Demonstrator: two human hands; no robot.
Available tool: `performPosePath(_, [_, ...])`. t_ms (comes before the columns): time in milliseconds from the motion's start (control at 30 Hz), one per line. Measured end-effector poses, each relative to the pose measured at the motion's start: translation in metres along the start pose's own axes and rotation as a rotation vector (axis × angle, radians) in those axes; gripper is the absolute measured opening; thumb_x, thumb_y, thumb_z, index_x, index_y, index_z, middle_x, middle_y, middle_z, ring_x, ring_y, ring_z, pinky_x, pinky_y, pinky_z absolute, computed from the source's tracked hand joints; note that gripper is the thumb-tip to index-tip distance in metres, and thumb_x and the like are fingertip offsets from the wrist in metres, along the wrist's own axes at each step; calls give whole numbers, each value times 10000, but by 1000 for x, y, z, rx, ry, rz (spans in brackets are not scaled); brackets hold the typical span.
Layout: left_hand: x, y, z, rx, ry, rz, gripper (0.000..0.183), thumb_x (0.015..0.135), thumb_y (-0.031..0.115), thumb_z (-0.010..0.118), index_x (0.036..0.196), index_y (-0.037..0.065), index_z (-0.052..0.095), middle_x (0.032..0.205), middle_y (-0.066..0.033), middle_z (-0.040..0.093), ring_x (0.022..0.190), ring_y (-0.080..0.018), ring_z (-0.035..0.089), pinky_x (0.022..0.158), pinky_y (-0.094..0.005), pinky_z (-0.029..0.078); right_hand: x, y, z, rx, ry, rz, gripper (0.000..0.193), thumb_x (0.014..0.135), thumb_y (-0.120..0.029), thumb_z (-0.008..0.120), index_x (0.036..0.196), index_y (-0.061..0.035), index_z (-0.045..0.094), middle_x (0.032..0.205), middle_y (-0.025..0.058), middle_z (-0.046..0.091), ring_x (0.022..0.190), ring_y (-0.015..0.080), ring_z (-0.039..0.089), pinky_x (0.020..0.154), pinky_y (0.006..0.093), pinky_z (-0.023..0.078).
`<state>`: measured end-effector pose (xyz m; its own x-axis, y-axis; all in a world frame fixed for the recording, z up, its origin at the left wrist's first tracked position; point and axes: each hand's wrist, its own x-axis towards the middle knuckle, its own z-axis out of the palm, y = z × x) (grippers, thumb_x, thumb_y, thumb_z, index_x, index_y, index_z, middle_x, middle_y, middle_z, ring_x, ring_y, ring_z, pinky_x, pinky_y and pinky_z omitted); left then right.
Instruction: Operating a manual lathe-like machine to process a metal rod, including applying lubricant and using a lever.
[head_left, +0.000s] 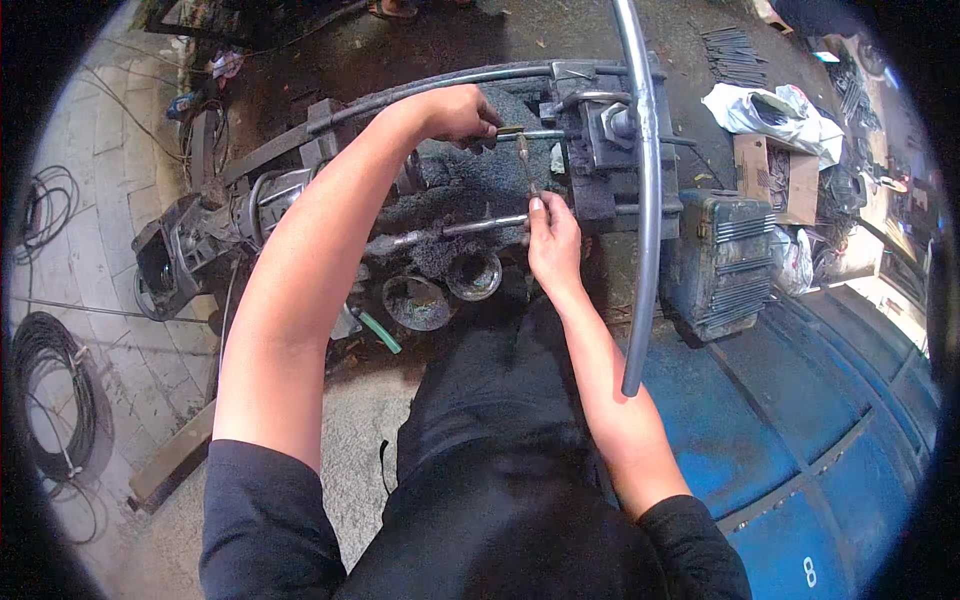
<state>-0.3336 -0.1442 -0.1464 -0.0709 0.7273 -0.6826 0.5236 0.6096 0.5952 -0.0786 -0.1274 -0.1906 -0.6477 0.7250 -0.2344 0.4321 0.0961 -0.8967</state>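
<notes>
My left hand [463, 114] reaches over the greasy machine bed [455, 178], fingers closed on a small thin brass-coloured piece [511, 130]. That piece lies close to the end of a shiny metal rod [545, 134], and I cannot tell whether they touch. Below it, my right hand [554, 238] grips a slim brownish tool [527, 168] by its lower end. The tool points up at the brass-coloured piece; its exact kind is too small to make out. A dark clamping block with a large nut [617, 122] stands to the right of the rod.
A long grey pipe [648, 180] rises over the machine's right side and passes above my right forearm. Two round cups [418, 302] sit at the near edge. At right stand a ribbed metal box [720, 262], a cardboard box [775, 178] and blue panels [740, 400]. Coiled cable [50, 385] lies left.
</notes>
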Motion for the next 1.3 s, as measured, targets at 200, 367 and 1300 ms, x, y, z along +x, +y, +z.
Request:
performPosePath(200, [3,-6,1,-49,-6,10,308,884,182,646,1169,65,656,855,-61,692,718,-133,607,669,-303,529,2,0,1,6,0,53,261,982,-208,492,1011,28,599,707,45,545,663,109,509,618,286,423])
performPosePath(367, [5,-6,2,-42,-12,7,316,888,157,634,1192,69,643,878,-50,696,726,-126,610,668,-304,533,3,9,3,30,19,45,264,982,-206,496,1009,32,606,715,42,555,673,105,506,621,280,418])
performPosePath(1300, [-134,47,182,-446,1143,-174,271,919,85,515,1143,-40,603,970,-247,662,869,-358,678,744,-384,519,11,-48,5,-196,-104,-80,226,936,-154,509,1021,33,605,863,266,629,829,449,612,691,487,480])
